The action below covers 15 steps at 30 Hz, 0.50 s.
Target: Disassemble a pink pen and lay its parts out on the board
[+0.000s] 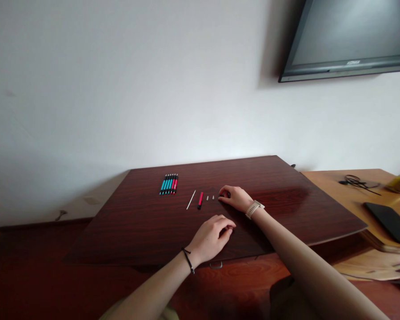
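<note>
Pens (169, 184) lie in a tight row of teal and red barrels near the far left of the dark, glossy wood-grain surface (286, 209), well apart from both hands. Nearer the middle lie a thin white stick (191, 199), a short red tube (200, 200) with a black tip, and two tiny pale bits (210, 198), all loose and unobstructed. To the right, on a lighter wooden desk (323, 180), rest a black cable (356, 182) and a flat black phone (391, 222); a dark screen (350, 38) hangs on the white wall. The right hand (235, 198), with a pale watch on its wrist, rests palm-down with fingers curled, their tips just beside the pale bits, whether pinching anything I cannot tell. The left hand (211, 235) lies loosely curled on the surface, holding nothing visible, nearer than the red tube.
</note>
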{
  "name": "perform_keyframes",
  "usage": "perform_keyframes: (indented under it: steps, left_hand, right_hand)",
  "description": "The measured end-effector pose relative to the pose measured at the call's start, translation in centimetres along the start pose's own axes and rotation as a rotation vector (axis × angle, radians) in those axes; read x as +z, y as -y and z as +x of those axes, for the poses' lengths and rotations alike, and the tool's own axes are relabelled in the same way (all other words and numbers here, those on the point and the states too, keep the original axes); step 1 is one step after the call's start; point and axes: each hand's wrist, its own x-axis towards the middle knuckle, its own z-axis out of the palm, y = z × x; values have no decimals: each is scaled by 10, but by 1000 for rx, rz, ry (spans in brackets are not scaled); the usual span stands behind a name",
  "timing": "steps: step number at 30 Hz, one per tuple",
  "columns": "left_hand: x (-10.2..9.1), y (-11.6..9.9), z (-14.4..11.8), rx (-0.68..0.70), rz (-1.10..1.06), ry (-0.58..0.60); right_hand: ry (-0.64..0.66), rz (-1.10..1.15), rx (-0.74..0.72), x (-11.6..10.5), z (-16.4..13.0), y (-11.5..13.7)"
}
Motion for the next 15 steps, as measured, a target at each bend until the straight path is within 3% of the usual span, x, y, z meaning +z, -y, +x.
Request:
perform_keyframes:
  steps: [15]
  left_hand:
    - [1,-1,0,0,16,2]
  right_hand:
    - [-14,-5,-10,3,-5,1]
